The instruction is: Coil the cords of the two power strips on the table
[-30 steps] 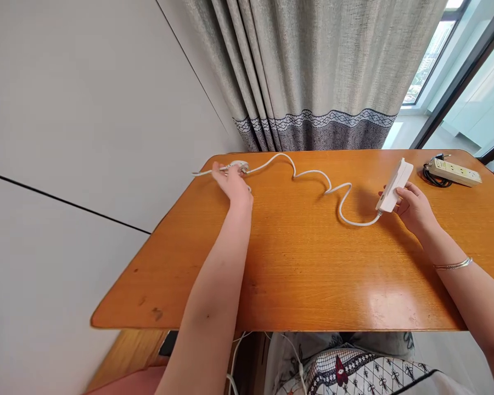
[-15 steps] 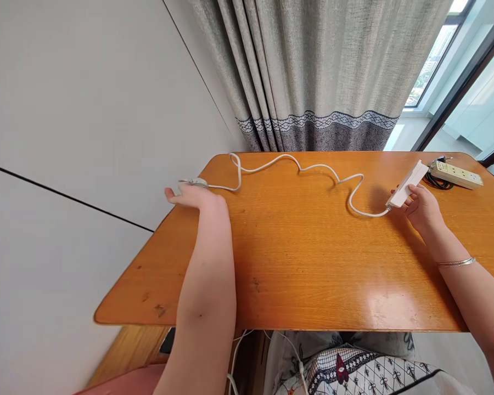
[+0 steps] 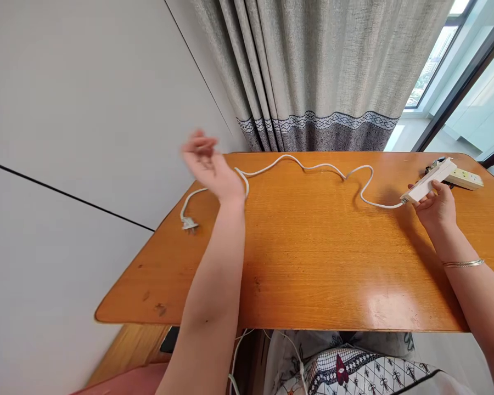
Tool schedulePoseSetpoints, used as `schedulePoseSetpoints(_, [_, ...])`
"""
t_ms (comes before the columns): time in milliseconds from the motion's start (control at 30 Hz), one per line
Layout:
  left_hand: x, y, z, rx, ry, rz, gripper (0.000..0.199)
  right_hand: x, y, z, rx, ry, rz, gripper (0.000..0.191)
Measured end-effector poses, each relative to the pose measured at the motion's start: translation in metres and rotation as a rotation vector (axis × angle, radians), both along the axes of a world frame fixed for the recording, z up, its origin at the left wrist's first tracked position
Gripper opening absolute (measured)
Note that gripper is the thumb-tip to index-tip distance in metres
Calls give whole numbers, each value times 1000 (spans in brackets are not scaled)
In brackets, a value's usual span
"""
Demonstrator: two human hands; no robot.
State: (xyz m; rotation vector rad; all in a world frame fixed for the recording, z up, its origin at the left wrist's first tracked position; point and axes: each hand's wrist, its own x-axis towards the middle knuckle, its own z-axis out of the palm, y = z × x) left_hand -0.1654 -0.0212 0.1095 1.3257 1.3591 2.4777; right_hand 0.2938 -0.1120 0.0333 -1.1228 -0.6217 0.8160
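A white power strip point(image 3: 430, 181) is held in my right hand point(image 3: 435, 206), raised a little over the right side of the table. Its white cord point(image 3: 304, 166) runs left in loose waves along the table's far part. The cord ends in a white plug point(image 3: 189, 224), lying on the tabletop at the left with its prongs toward me. My left hand point(image 3: 209, 164) is lifted above the table's far left corner, palm up and blurred by motion, with its fingers partly curled. I see nothing held in it, and its wrist covers part of the cord.
Behind my right hand lies a cream power strip point(image 3: 465, 178) with a black cord, partly hidden. The wooden table point(image 3: 296, 263) meets a white wall point(image 3: 86, 109) at the left. A grey curtain point(image 3: 333, 66) hangs beyond the far edge. Thin white cables hang below the near edge.
My left hand has let go of the plug and risen up and to the right. My right hand has moved the white strip right and slightly away, turning it flatter.
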Motion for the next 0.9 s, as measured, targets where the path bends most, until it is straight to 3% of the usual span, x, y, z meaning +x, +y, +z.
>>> schedulePoseSetpoints(133, [46, -13, -14, -126, 334, -401, 21, -38, -16, 22, 19, 90, 133, 28])
schedulePoseSetpoints(300, [104, -65, -26, -212, 1057, -920, 44, -71, -34, 34, 11, 80, 320, 34])
schedulePoseSetpoints(367, [121, -81, -30, -216, 1270, -1016, 40, -74, -34, 32, 24, 80, 331, 33])
schedulePoseSetpoints(467, [133, -90, -34, -282, 1466, -1040, 9, -68, -28, 30, 52, 130, 246, 28])
schedulePoseSetpoints(500, [133, -90, -34, -317, 1493, -1033, 7, -65, -25, 30, 56, 164, 186, 25])
schedulePoseSetpoints(667, [127, -78, -31, -447, 1548, -833, 16, -56, -17, 38, 69, 311, -94, 7])
schedulePoseSetpoints(800, [127, -76, -29, -487, 1614, -667, 20, -48, -16, 46, 112, 328, -213, 10])
schedulePoseSetpoints(900, [126, -76, -30, -549, 1582, -589, 20, -26, -11, 48, 163, 319, -265, 10])
